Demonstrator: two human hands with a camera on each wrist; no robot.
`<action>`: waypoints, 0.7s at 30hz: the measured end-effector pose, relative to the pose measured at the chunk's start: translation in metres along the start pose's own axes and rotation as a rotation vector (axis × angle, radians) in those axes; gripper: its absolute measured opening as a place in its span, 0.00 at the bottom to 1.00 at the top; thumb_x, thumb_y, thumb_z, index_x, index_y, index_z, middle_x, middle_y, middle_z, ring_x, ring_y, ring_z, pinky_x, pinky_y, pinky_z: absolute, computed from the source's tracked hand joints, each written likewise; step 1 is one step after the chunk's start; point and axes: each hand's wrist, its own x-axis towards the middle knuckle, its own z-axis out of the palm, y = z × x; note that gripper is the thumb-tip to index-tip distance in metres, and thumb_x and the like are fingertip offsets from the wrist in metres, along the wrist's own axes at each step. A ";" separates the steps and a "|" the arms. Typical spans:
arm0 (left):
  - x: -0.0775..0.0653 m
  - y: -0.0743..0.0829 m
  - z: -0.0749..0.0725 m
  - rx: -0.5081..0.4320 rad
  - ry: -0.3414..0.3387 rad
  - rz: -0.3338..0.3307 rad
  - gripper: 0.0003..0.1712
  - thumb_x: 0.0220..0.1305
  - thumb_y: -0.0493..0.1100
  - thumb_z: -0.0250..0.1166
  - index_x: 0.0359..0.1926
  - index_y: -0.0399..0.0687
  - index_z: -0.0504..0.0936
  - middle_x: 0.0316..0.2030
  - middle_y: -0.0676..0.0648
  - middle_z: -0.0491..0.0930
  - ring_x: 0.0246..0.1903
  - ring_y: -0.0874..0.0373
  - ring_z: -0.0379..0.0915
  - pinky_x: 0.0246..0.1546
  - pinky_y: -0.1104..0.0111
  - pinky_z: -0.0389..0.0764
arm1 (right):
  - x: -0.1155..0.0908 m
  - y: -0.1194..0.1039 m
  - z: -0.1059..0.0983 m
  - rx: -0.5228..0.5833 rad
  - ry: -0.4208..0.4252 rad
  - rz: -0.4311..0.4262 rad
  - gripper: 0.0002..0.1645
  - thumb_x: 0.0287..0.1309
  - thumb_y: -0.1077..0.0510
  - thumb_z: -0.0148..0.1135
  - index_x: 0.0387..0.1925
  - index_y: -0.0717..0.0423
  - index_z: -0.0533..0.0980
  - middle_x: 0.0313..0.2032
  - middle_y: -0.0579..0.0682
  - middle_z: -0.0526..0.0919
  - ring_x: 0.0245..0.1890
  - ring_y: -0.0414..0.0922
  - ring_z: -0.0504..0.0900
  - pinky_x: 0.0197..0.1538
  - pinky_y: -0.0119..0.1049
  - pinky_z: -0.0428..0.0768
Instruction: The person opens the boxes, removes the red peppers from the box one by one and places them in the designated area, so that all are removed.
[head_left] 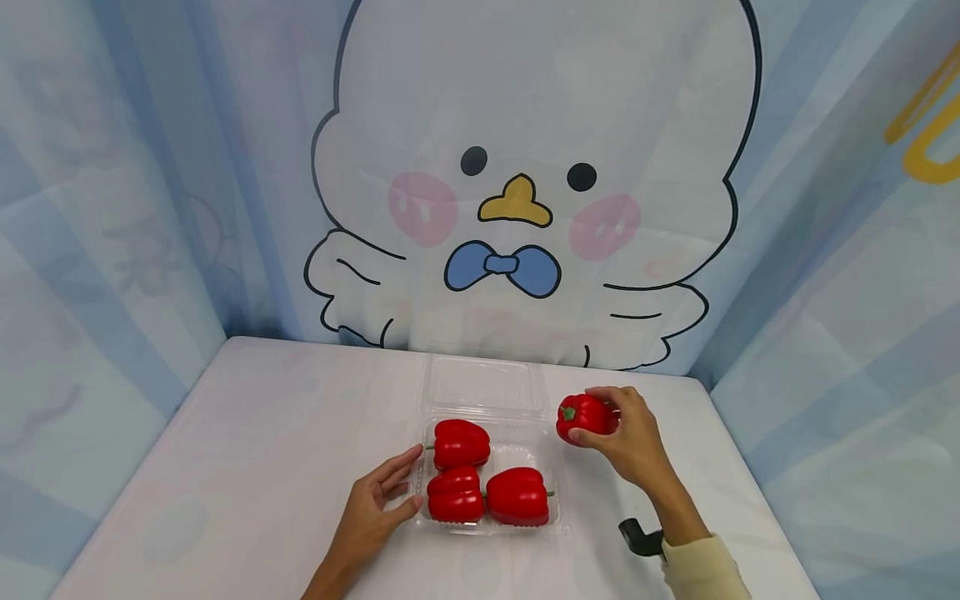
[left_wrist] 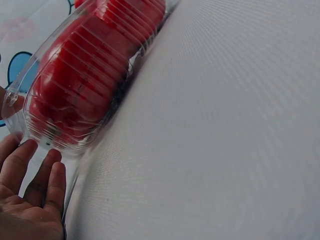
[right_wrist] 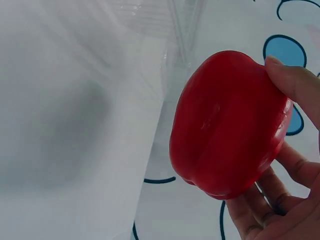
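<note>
A red bell pepper [head_left: 583, 419] with a green stem is held in my right hand [head_left: 630, 437], to the right of a clear plastic container. In the right wrist view that bell pepper [right_wrist: 227, 125] sits between the thumb and the fingers, above the table. The clear container [head_left: 525, 529] lies on the table with several more red bell peppers inside; the front right one [head_left: 517, 497] has its stem pointing right. My left hand [head_left: 372, 504] rests its fingertips and thumb at the container's left side. In the left wrist view the fingers [left_wrist: 17, 162] touch the container's end, fairly straight.
The container's clear lid [head_left: 483, 387] lies open behind it, near the table's back edge. A black strap piece [head_left: 640, 537] shows at the right wrist. Around the white table [head_left: 247, 467] hang printed curtains [head_left: 517, 100], one with a cartoon bird.
</note>
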 end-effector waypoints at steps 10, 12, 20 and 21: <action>0.000 0.001 0.001 0.001 0.019 -0.033 0.38 0.64 0.38 0.76 0.74 0.47 0.76 0.73 0.46 0.76 0.75 0.46 0.70 0.61 0.77 0.78 | 0.001 0.018 0.001 -0.023 -0.006 0.038 0.46 0.52 0.57 0.83 0.71 0.57 0.71 0.66 0.64 0.73 0.69 0.65 0.71 0.59 0.62 0.86; 0.000 0.001 0.002 0.004 0.021 -0.027 0.37 0.64 0.37 0.76 0.73 0.46 0.76 0.73 0.45 0.76 0.75 0.45 0.70 0.61 0.77 0.79 | 0.001 0.021 0.002 -0.031 -0.007 0.043 0.46 0.52 0.57 0.83 0.71 0.57 0.72 0.65 0.65 0.73 0.69 0.65 0.72 0.59 0.62 0.85; 0.000 0.002 0.002 -0.004 0.027 -0.036 0.37 0.63 0.37 0.76 0.73 0.47 0.76 0.73 0.46 0.77 0.75 0.48 0.71 0.61 0.77 0.79 | 0.001 0.035 0.009 -0.042 -0.018 0.074 0.45 0.54 0.56 0.82 0.71 0.57 0.73 0.66 0.65 0.73 0.69 0.66 0.72 0.61 0.63 0.84; 0.000 0.002 0.002 -0.006 0.027 -0.037 0.37 0.63 0.37 0.76 0.73 0.48 0.76 0.73 0.46 0.77 0.75 0.48 0.71 0.61 0.77 0.79 | 0.001 0.037 0.010 -0.041 -0.019 0.078 0.45 0.54 0.56 0.82 0.71 0.57 0.73 0.66 0.65 0.73 0.70 0.66 0.72 0.61 0.63 0.84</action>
